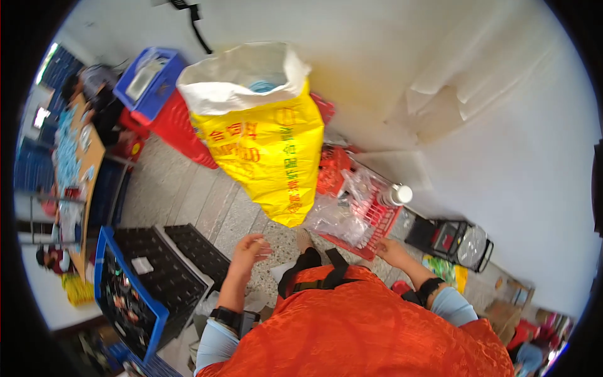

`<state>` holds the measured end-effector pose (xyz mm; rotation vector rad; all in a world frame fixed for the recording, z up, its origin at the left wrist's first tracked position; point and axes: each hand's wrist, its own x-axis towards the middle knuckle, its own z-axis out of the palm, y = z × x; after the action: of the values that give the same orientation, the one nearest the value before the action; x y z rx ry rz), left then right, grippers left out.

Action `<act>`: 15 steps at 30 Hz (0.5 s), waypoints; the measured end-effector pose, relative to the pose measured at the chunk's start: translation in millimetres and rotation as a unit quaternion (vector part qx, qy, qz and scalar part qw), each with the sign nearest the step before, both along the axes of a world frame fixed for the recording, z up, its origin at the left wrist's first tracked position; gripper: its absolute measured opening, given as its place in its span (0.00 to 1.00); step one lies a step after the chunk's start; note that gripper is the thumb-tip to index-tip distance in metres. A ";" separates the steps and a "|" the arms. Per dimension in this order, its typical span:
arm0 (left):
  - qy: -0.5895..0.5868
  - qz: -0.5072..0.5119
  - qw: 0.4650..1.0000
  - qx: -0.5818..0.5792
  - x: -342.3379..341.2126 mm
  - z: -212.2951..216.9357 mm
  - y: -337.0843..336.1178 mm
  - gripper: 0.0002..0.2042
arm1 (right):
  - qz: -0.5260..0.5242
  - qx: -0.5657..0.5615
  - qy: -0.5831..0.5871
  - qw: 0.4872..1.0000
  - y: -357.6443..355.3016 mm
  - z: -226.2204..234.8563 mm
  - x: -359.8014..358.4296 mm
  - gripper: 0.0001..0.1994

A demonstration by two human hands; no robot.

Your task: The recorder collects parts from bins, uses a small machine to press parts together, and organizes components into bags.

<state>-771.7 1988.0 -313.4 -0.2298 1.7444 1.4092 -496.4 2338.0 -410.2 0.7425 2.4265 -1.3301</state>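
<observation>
My left hand point(250, 247) hovers over the speckled floor with its fingers loosely curled, and I see nothing in it. It is just below a large yellow woven sack point(267, 144) with a rolled-down white top. My right hand point(391, 250) reaches to the near edge of a flat red crate point(379, 218) holding crumpled clear plastic bags point(336, 217); whether it grips the rim is unclear. My orange garment point(352, 327) with black straps fills the lower middle.
A blue crate point(129, 295) with black inserts stands at lower left. Blue and red crates point(160, 94) are stacked behind the sack. A white-capped bottle point(397, 195) stands in the red crate. A small black scale point(453, 242) sits at right. People work at a table point(81, 163) far left.
</observation>
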 end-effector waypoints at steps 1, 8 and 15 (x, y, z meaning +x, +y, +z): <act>-0.009 -0.014 1.000 0.001 -13.8 5.1 -1.8 0.14 | -0.003 -0.010 -0.032 0.999 -3.7 -0.6 -6.4 0.16; 0.020 0.039 0.999 -0.010 -40.0 -14.9 -11.7 0.14 | 0.027 0.021 -0.097 0.995 -10.2 -8.5 10.9 0.14; -0.024 -0.172 0.984 -0.028 -56.6 -13.2 -13.7 0.17 | -0.022 0.048 -0.132 0.990 2.0 -17.7 -7.4 0.14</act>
<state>-828.4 1974.3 -326.7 0.0097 1.6900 1.0975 -503.7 2339.9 -428.0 0.9368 2.2864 -1.0594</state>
